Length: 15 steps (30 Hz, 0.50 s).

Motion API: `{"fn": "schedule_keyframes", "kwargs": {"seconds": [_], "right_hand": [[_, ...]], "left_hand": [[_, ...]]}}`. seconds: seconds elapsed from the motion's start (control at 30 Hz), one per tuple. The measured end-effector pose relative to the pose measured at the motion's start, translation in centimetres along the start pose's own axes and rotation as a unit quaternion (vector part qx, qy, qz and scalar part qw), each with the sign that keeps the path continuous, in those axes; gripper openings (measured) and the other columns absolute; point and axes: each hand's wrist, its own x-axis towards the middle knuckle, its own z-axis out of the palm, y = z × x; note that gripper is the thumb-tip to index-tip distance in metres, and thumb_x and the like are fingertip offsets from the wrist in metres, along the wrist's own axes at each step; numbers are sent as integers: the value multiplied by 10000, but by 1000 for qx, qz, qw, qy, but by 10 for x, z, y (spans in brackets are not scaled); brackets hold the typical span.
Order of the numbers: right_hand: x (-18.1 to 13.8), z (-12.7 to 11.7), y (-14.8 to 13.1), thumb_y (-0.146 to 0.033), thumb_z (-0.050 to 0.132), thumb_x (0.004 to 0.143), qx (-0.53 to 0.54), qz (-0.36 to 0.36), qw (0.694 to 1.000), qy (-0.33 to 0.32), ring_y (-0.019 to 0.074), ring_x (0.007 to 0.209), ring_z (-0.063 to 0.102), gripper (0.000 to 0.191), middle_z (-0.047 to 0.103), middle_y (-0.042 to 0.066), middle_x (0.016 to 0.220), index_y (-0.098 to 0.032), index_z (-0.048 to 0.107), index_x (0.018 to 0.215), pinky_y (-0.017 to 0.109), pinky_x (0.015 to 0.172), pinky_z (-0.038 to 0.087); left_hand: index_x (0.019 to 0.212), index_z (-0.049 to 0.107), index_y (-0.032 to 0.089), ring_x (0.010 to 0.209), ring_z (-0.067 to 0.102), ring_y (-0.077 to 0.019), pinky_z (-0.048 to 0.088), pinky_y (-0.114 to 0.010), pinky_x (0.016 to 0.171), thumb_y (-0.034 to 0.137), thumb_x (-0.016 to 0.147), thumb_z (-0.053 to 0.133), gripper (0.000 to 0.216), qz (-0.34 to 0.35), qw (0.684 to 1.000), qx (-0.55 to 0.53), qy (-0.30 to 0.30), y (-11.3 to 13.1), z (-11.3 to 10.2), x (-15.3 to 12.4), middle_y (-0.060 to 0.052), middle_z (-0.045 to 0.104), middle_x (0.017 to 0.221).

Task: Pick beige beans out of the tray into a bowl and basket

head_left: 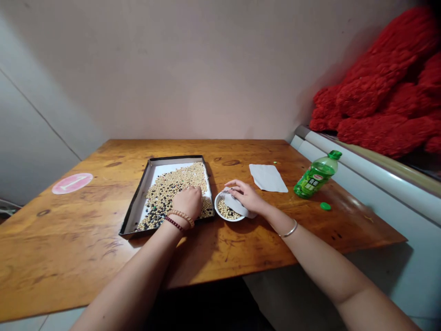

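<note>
Left grip (186, 204) was bent down over the tray, knuckles up, its fingers buried among the beans, so I could not tell whether they were pinching anything. Two beaded bracelets circled that wrist (179, 219), one tan and one dark red. Beneath the hand lay a mixed heap of pale soybeans and black beans (175, 193), spread across a dark metal baking tray (136, 211) lined with white paper (155, 177). The heap covered most of the lining, leaving bare paper along the tray's left side.

Right grip (245, 196) rested just beside the tray, its fingers loosely spread and pressed on a white paper sheet (237, 205) draped over one side of a small white bowl (220, 204). Pale beans (226, 210) filled the uncovered part of the bowl. A thin silver bangle (288, 229) sat on that wrist.

Both the tray and the bowl stood on a scuffed wooden table (79, 230). Farther right lay a second sheet of white paper (268, 178), well clear of the bowl, then a green plastic bottle (315, 177) with a round green lid (325, 206) near its base. A round pink sticker (72, 183) marked with a 1 was stuck to the table's left side. Bunched red fabric (375, 99) was piled on a white appliance (361, 168) past the right edge.
</note>
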Motion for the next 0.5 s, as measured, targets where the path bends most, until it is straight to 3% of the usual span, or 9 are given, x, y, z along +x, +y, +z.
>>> {"fn": "schedule_keyframes", "kwargs": {"seconds": [0.2, 0.5], "right_hand": [[3, -1, 2, -441, 627, 770, 5, -1, 999, 44, 178, 798, 658, 263, 712, 71, 880, -182, 584, 786, 281, 697, 500], [2, -5, -2, -471, 652, 745, -12, 20, 999, 44, 187, 745, 645, 319, 727, 67, 834, -172, 711, 840, 289, 662, 495]], "left_hand": [[954, 623, 114, 859, 639, -263, 500, -353, 689, 271, 926, 315, 347, -8, 1000, 8, 0, 1, 0, 1, -153, 636, 930], [922, 644, 112, 863, 644, -266, 507, -357, 714, 353, 906, 382, 356, -14, 1000, 2, -20, 1, -1, 1, -162, 638, 935]]}}
